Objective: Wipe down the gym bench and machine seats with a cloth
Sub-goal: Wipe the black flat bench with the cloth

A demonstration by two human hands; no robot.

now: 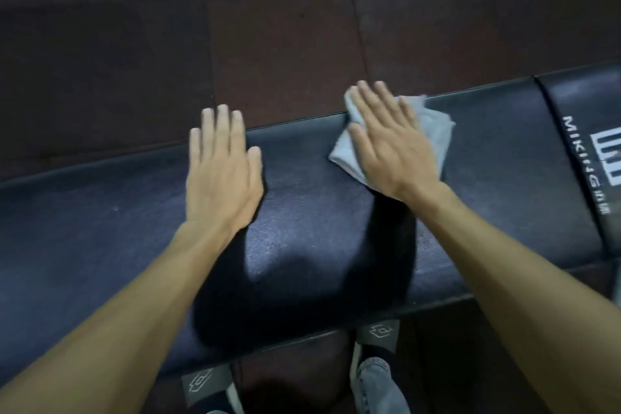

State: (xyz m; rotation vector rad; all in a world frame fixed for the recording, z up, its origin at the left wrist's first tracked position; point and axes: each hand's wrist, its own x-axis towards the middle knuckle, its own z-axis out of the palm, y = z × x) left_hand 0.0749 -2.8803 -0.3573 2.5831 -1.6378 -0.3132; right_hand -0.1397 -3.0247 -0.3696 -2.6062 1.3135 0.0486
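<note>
A long black padded gym bench runs across the view from left to right. A pale grey cloth lies crumpled near the bench's far edge, right of centre. My right hand presses flat on the cloth with straight fingers, covering most of it. My left hand lies flat on the bare pad to the left of the cloth, fingers straight and reaching the far edge. Both forearms stretch over the bench from the near side.
A second pad with white lettering and a logo adjoins the bench at the right, across a seam. Dark rubber floor tiles lie beyond the bench. My shoes and jeans show below the near edge.
</note>
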